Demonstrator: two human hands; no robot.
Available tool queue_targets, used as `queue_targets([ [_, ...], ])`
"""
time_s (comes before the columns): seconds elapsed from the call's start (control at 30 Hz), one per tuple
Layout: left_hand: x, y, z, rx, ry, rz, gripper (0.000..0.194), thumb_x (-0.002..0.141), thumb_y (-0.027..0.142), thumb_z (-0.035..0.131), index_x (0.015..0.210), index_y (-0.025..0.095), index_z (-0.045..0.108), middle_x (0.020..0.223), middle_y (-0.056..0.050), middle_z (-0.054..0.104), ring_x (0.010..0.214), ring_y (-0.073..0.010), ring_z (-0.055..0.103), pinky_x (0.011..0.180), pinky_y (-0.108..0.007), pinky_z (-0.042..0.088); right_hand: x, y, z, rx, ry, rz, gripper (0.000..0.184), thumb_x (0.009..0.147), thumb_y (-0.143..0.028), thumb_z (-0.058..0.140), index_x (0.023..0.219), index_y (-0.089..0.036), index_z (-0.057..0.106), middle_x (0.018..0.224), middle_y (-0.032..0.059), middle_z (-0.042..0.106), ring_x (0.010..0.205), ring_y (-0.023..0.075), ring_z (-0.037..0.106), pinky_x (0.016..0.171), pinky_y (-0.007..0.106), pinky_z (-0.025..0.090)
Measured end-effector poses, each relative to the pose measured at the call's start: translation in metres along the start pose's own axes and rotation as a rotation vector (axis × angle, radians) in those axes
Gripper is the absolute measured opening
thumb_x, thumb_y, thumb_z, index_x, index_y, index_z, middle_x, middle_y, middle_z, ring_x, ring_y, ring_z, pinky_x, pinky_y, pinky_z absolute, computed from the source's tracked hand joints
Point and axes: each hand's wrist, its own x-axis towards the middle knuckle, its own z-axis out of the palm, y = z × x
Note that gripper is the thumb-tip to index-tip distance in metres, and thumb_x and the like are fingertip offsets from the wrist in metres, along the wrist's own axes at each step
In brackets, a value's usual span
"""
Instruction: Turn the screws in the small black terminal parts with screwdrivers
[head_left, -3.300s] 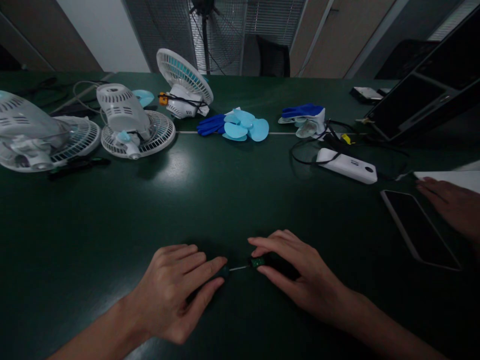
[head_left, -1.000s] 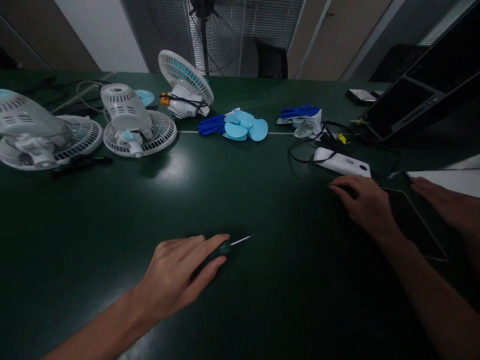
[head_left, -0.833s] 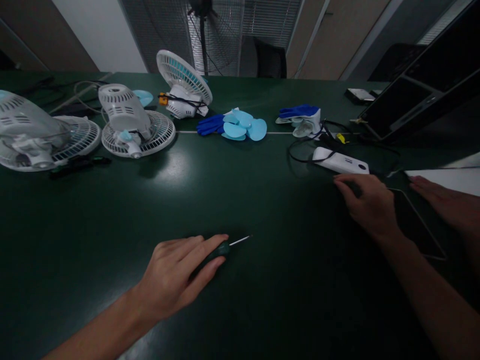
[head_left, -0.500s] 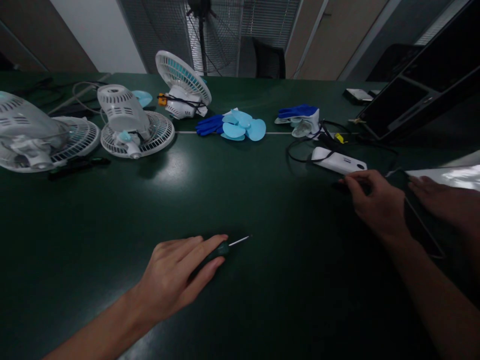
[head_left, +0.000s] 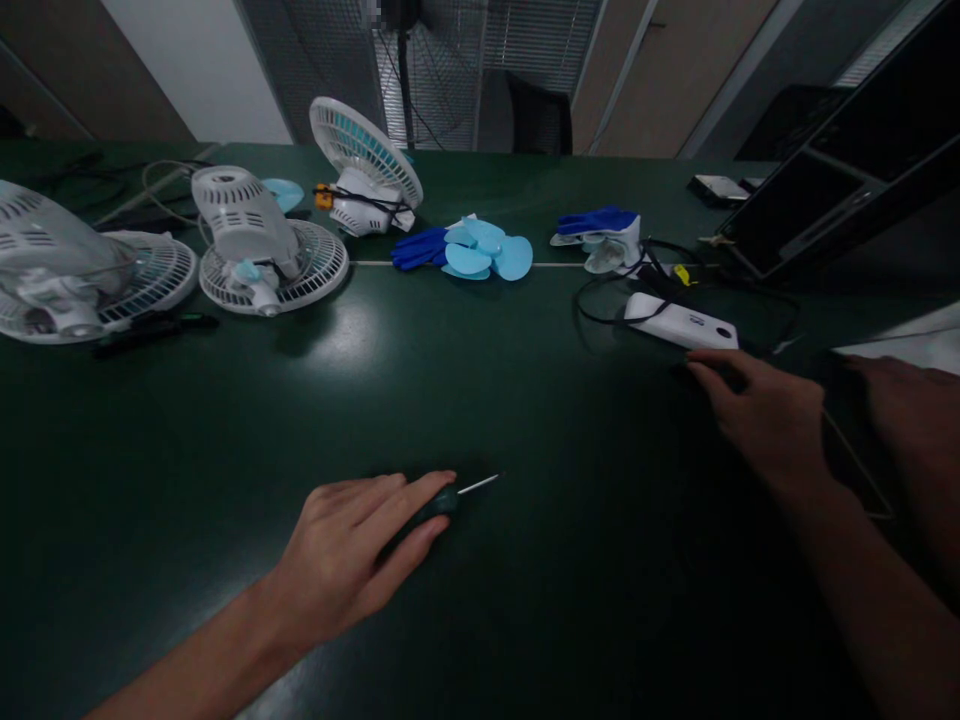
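My left hand (head_left: 349, 555) rests on the dark green table (head_left: 480, 400), its thumb and forefinger closed on the dark handle of a small screwdriver (head_left: 444, 500) whose thin metal tip points right. My right hand (head_left: 765, 410) reaches far to the right, palm down with fingers stretched out. Its fingertips lie beside a white power bank (head_left: 682, 325), on a dark spot I cannot make out. A dark phone (head_left: 851, 440) lies just right of that hand. Another person's hand (head_left: 915, 410) is on the phone's far side.
Three white desk fans lie in parts at the left and back: (head_left: 52, 265), (head_left: 262, 245), (head_left: 364, 170). A light blue fan blade (head_left: 487, 255), blue gloves (head_left: 420, 248), black cables (head_left: 600, 300), a tilted dark screen (head_left: 817, 200) and white paper (head_left: 926, 345) lie around.
My right hand left the screwdriver tip, carrying a small dark part, and went right to the phone and power bank. The phone tilted and shifted under the other person's hand. My left hand stayed.
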Motion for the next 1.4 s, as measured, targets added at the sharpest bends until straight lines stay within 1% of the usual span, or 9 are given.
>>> queue_targets([
  [0.1,-0.0004,0.0004,-0.0007,-0.013,-0.021,-0.018,0.03,0.104,0.029,0.051,0.128,0.014,0.061,0.09,-0.004,0.075,0.071,-0.0129,0.071,0.061,-0.024,0.053,-0.0005,0.0017,0.0028,0.034,-0.018,0.035,0.044,0.097,-0.057,0.048,0.108,-0.026,0.076,0.089,0.0058,0.078,0.069,0.0241,0.071,0.072,0.037,0.05],
  [0.27,-0.0008,0.0001,-0.0004,-0.041,-0.017,-0.018,0.03,0.103,0.026,0.052,0.129,0.014,0.06,0.088,-0.003,0.074,0.069,-0.0119,0.069,0.061,-0.024,0.053,-0.0007,-0.0009,0.0005,0.117,0.018,0.043,0.042,0.095,-0.057,0.052,0.108,-0.025,0.076,0.094,0.0043,0.079,0.074,0.0231,0.073,0.077,0.036,0.052],
  [0.4,-0.0015,-0.0007,0.0006,-0.044,-0.022,-0.017,0.031,0.103,0.026,0.053,0.13,0.013,0.06,0.088,-0.003,0.074,0.07,-0.0123,0.07,0.061,-0.025,0.053,-0.0021,-0.002,0.0004,0.127,-0.008,0.019,0.042,0.094,-0.059,0.054,0.109,-0.026,0.076,0.092,0.0035,0.079,0.07,0.0215,0.073,0.074,0.035,0.053],
  [0.77,-0.0011,-0.0016,0.0009,-0.016,-0.026,-0.008,0.031,0.104,0.027,0.05,0.129,0.013,0.061,0.088,-0.003,0.074,0.07,-0.012,0.07,0.062,-0.025,0.054,-0.0023,-0.0031,-0.0033,0.066,-0.061,0.056,0.049,0.096,-0.059,0.047,0.113,-0.025,0.078,0.095,0.0068,0.079,0.074,0.0247,0.073,0.075,0.038,0.052],
  [0.9,-0.001,-0.0007,0.0014,-0.027,-0.015,-0.013,0.031,0.103,0.027,0.053,0.129,0.013,0.061,0.086,-0.002,0.073,0.068,-0.0115,0.07,0.062,-0.025,0.054,-0.0015,-0.0012,-0.0023,0.014,-0.082,0.071,0.051,0.096,-0.059,0.044,0.111,-0.025,0.079,0.087,0.0081,0.079,0.068,0.0258,0.071,0.072,0.039,0.051],
  [1.1,-0.0007,-0.0011,0.0008,-0.017,-0.013,-0.001,0.03,0.103,0.027,0.051,0.128,0.013,0.061,0.089,-0.003,0.074,0.07,-0.0125,0.071,0.063,-0.026,0.055,0.0001,0.0017,-0.0016,0.034,-0.113,0.139,0.048,0.094,-0.056,0.045,0.107,-0.026,0.08,0.092,0.0068,0.079,0.071,0.026,0.071,0.073,0.039,0.051],
  [1.23,-0.0023,-0.0023,0.0006,-0.013,-0.025,0.0,0.03,0.103,0.027,0.052,0.129,0.014,0.061,0.088,-0.003,0.075,0.07,-0.0125,0.071,0.063,-0.026,0.055,0.0002,0.0046,-0.0002,0.048,-0.121,0.173,0.046,0.093,-0.056,0.047,0.105,-0.026,0.079,0.094,0.0065,0.079,0.076,0.0268,0.072,0.078,0.041,0.052],
  [1.33,-0.0032,-0.002,0.0009,-0.004,-0.027,-0.001,0.031,0.103,0.027,0.052,0.129,0.014,0.061,0.087,-0.003,0.074,0.069,-0.0127,0.071,0.062,-0.026,0.055,-0.0005,0.0011,0.0008,0.061,-0.099,0.136,0.046,0.094,-0.056,0.047,0.105,-0.025,0.079,0.098,0.0071,0.079,0.079,0.027,0.073,0.082,0.042,0.053],
  [1.4,-0.0033,-0.0016,0.0012,0.001,-0.014,0.002,0.031,0.103,0.027,0.052,0.129,0.014,0.061,0.089,-0.003,0.075,0.071,-0.0131,0.071,0.063,-0.026,0.056,-0.0011,-0.0048,0.0008,0.102,-0.066,0.05,0.044,0.095,-0.054,0.049,0.106,-0.024,0.078,0.104,0.0074,0.078,0.088,0.0272,0.074,0.085,0.042,0.054],
])
